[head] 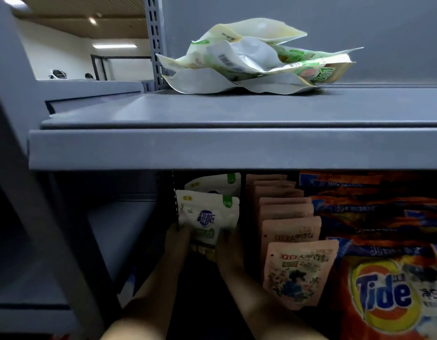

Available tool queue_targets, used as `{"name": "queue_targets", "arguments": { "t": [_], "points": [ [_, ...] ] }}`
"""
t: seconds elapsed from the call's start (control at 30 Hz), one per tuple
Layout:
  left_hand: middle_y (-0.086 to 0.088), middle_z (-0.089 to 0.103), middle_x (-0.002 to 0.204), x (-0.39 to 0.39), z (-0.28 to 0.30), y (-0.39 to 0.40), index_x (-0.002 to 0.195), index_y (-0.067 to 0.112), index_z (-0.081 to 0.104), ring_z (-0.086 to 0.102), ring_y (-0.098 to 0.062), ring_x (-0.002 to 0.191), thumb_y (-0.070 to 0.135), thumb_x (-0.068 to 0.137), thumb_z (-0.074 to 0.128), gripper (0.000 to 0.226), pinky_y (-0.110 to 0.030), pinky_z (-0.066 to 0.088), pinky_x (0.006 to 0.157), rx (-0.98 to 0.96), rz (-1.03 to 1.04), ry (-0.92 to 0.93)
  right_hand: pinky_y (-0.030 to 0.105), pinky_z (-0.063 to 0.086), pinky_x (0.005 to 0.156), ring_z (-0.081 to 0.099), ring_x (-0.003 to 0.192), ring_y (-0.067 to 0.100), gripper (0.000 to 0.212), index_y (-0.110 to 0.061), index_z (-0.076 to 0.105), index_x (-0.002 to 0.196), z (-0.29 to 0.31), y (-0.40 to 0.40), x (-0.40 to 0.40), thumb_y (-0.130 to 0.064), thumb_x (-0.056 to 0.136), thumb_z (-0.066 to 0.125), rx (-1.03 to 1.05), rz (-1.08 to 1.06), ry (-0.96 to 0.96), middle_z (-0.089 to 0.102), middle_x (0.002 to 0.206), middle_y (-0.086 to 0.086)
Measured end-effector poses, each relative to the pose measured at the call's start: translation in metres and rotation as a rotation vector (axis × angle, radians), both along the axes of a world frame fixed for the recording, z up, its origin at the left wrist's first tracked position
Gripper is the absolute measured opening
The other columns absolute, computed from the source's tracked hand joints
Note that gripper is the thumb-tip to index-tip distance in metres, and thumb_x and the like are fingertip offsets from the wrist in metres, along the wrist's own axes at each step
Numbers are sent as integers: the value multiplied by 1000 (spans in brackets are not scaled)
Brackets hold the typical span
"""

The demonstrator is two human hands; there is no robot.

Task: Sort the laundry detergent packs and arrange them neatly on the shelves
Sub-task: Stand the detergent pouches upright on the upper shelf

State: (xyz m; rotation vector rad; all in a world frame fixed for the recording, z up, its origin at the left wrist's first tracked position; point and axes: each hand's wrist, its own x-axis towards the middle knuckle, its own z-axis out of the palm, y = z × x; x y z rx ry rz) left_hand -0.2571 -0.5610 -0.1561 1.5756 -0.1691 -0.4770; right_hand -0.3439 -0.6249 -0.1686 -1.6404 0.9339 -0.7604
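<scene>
Main risk: the front white pack (207, 224) stood upright on the lower shelf, squeezed from both sides. Uneven pressure could've tipped it forward or knocked over the white pack behind (212, 185). Right wrist sat just beside the pink pack row (291, 229), so a careless pull-out could've toppled the front one. Loose green-white pile (259, 57) on the upper shelf (212, 114) was unsorted, floppy, likely to slide if grabbed in bulk.

Left hand (179, 238) gripped the pack's left edge, right hand (228, 244) the right edge. Fingers looked curled round it; the shelf was too dark to tell exact spread. Tide bags (384, 290) were stacked far right.
</scene>
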Motion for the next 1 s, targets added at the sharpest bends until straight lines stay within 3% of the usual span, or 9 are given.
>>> {"name": "queue_targets", "arguments": {
  "t": [0.07,0.2,0.33,0.47,0.57,0.63,0.73,0.87,1.0],
  "points": [
    [-18,61,118,-7,-8,7,129,5,50,60,-35,104,1,90,51,40,-53,51,90,-95,56,-62,30,34,107,41,131,27,48,-9,28,145,2,-3,8,-26,101,39,-53,-89,34,38,146,13],
    [-15,58,122,0,-14,-2,135,5,45,58,-32,109,-7,91,47,46,-46,50,91,-172,81,-117,32,27,112,35,137,25,56,-10,23,148,1,-4,24,-26,100,44,-17,-115,-15,33,151,12],
    [-16,55,129,11,-22,-16,137,8,42,55,-32,115,-6,89,51,51,-52,45,99,-164,90,-171,33,17,115,22,143,23,63,-14,13,151,4,-17,36,-21,98,47,-49,-119,-81,22,156,9],
    [-14,52,134,12,-30,-19,142,11,36,53,-30,118,3,91,57,56,-50,43,101,-95,36,-178,34,13,116,18,144,26,62,-11,12,151,-4,-26,39,-25,99,43,-28,-100,51,18,157,12],
    [-13,50,135,12,-30,-17,144,13,32,53,-30,118,8,90,61,62,-45,45,100,-68,14,-168,33,20,113,26,141,26,60,-12,17,151,-9,-26,36,-25,99,44,2,-108,105,25,154,12],
    [-14,48,137,11,-26,-17,144,8,27,51,-30,120,12,88,65,67,-36,44,96,1,50,-161,33,23,112,28,139,26,61,-13,17,151,-8,-23,32,-25,98,45,14,-76,114,27,153,11],
    [-19,48,136,5,-21,-14,138,-1,30,51,-32,120,16,86,69,67,-37,45,96,69,109,-136,31,26,110,31,138,25,60,-13,17,151,-5,-16,23,-21,98,45,26,-38,92,29,152,11],
    [-19,48,136,-8,-6,-5,139,-2,32,50,-32,120,25,87,68,69,-32,42,92,202,97,-128,33,17,118,19,144,22,66,-13,8,152,1,-5,4,-22,98,45,9,82,123,17,158,8],
    [-18,55,130,-26,12,9,132,4,49,54,-31,115,32,94,54,47,-29,42,90,419,-12,-217,28,16,117,21,143,20,64,-18,11,152,16,11,-22,-30,99,44,-47,116,177,20,157,6]
  ]
}}
